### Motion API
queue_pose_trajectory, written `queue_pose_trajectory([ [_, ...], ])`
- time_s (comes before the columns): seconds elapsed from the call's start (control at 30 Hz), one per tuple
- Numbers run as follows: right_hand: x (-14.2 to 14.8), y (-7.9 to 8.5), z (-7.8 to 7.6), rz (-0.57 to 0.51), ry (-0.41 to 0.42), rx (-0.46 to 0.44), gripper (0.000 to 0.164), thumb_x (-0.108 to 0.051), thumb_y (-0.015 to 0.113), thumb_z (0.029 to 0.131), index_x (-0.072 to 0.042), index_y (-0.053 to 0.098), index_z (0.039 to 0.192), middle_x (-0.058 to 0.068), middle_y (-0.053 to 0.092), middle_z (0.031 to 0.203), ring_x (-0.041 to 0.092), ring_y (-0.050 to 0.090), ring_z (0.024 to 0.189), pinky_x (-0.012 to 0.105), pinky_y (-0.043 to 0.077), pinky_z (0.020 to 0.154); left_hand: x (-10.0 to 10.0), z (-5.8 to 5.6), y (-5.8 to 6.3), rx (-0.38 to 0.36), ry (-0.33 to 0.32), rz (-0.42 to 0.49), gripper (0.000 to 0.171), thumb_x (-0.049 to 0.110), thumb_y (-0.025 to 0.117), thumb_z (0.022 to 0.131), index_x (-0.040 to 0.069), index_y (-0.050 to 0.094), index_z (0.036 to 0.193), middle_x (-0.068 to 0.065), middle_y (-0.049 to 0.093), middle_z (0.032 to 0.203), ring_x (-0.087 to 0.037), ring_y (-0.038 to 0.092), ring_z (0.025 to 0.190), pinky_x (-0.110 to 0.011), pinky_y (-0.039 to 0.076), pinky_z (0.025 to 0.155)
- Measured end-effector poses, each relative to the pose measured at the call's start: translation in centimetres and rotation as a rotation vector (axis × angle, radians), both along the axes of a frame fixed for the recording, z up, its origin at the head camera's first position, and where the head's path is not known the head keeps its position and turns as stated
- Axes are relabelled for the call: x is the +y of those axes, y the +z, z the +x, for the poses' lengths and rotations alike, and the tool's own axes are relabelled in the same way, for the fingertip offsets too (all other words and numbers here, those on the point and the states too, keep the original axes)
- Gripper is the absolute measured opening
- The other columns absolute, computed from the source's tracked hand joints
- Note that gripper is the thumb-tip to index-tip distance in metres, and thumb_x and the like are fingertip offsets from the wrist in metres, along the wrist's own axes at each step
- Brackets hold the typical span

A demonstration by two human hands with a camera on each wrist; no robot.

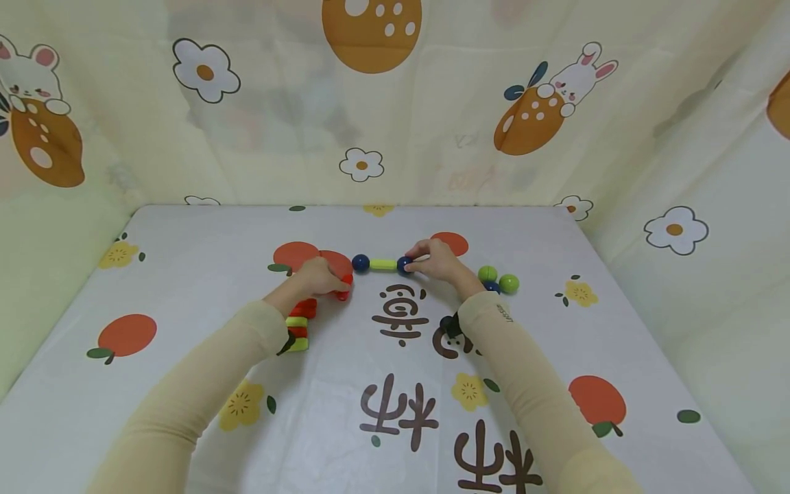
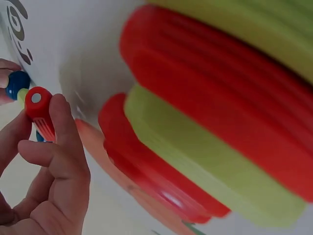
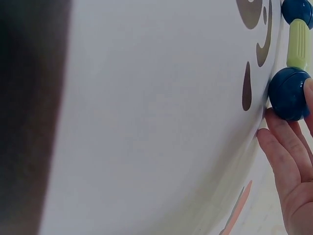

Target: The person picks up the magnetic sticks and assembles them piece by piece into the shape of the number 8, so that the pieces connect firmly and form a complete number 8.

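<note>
Red rod [image 2: 40,110] pinched in left hand [image 1: 317,276], blue ball [image 3: 286,93] (right hand [image 1: 437,261])

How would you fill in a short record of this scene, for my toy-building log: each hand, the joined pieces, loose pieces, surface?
Left hand: pinches a red stick
Right hand: pinches a blue ball
Joined pieces: that ball, a yellow-green stick, a second blue ball, in a line
Near left wrist: red and yellow-green sticks, side by side
Near right forearm: two green balls, a third blue ball
Surface: white printed cloth
</note>
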State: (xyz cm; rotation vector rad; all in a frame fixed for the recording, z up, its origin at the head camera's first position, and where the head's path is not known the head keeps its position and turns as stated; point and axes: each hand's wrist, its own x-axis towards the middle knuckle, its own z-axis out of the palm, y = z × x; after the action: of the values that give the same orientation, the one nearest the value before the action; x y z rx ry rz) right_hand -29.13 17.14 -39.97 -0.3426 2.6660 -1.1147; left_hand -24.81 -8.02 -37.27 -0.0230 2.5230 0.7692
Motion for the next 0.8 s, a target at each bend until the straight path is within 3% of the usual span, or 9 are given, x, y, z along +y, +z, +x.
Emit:
queue_pose_trajectory([
  [0.1,0.0,0.0,0.0,0.004,-0.002,-0.003,0.026,-0.011,0.069,0.081,-0.002,0.065,0.105,0.013,0.064,0.107,0.025,0.052,0.108,0.039,0.040,0.092,0.4,-0.1,-0.1,-0.024,0.024,0.034,0.027,0.029,0.068,0.082,0.003,0.062,0.076,-0.002,0.044,0.061,-0.015,0.044,0.063,-0.023,0.032,0.055],
  [0.2,0.0,0.0,0.0,-0.002,-0.001,-0.005,0.026,-0.011,0.069,0.081,-0.002,0.065,0.105,0.014,0.064,0.107,0.025,0.052,0.108,0.039,0.040,0.092,0.8,-0.1,-0.2,-0.061,0.068,0.124,0.022,0.024,0.068,0.082,0.002,0.065,0.081,-0.002,0.050,0.063,-0.014,0.050,0.063,-0.020,0.037,0.056],
  [0.33,-0.1,0.1,0.1,-0.005,0.001,-0.002,0.027,-0.011,0.069,0.081,-0.001,0.065,0.105,0.014,0.064,0.107,0.025,0.052,0.108,0.039,0.040,0.092,1.1,-0.5,-0.7,-0.110,0.114,0.214,0.020,0.021,0.069,0.082,0.003,0.063,0.075,-0.002,0.052,0.061,-0.013,0.052,0.055,-0.018,0.039,0.054],
  [0.57,-0.1,0.1,0.1,-0.002,0.012,0.010,0.026,-0.010,0.069,0.081,-0.001,0.065,0.105,0.014,0.064,0.106,0.025,0.053,0.108,0.039,0.040,0.093,1.8,-0.2,-0.2,-0.097,0.153,0.226,0.023,0.018,0.069,0.082,0.005,0.056,0.068,-0.001,0.049,0.058,-0.012,0.050,0.053,-0.019,0.038,0.053],
  [0.8,-0.1,0.1,0.1,-0.002,0.007,0.003,0.026,-0.010,0.069,0.081,-0.001,0.065,0.105,0.014,0.063,0.106,0.025,0.052,0.108,0.039,0.040,0.093,2.0,-0.2,-0.4,-0.074,0.136,0.246,0.028,0.017,0.067,0.083,0.008,0.051,0.063,0.001,0.047,0.054,-0.012,0.048,0.053,-0.018,0.037,0.051],
])
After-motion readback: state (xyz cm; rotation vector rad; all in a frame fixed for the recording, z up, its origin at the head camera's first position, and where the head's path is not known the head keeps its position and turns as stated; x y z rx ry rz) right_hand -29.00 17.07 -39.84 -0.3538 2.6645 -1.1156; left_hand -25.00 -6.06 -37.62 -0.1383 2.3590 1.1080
